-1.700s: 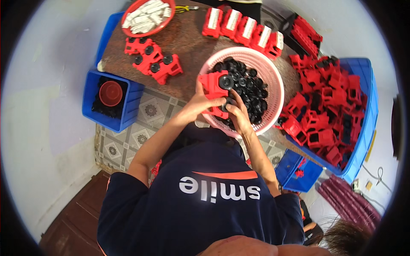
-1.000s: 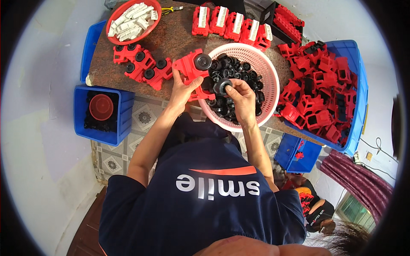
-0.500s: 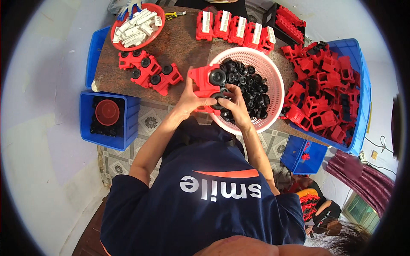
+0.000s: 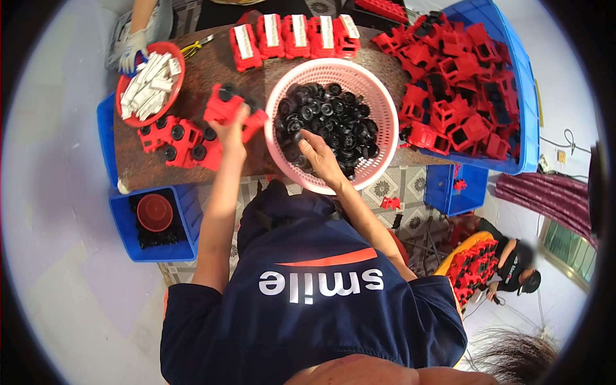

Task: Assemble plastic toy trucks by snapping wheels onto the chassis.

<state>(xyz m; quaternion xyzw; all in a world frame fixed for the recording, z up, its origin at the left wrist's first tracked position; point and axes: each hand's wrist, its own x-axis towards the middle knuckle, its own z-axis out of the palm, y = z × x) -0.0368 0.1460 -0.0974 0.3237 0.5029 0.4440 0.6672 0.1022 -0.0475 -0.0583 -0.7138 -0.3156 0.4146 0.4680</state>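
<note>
Moved the red toy body left from the pink basket to over the worktop, grasping it in the left hand, seemingly past wheel-fitting, with the right hand among black wheels, unable to tell its grip.

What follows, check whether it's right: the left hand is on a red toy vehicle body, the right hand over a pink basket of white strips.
The contents are wrong: the pink basket holds black wheels, as the head view shows. The rest stands: the left hand is on a red toy vehicle body, and the right hand is over that basket.
</note>
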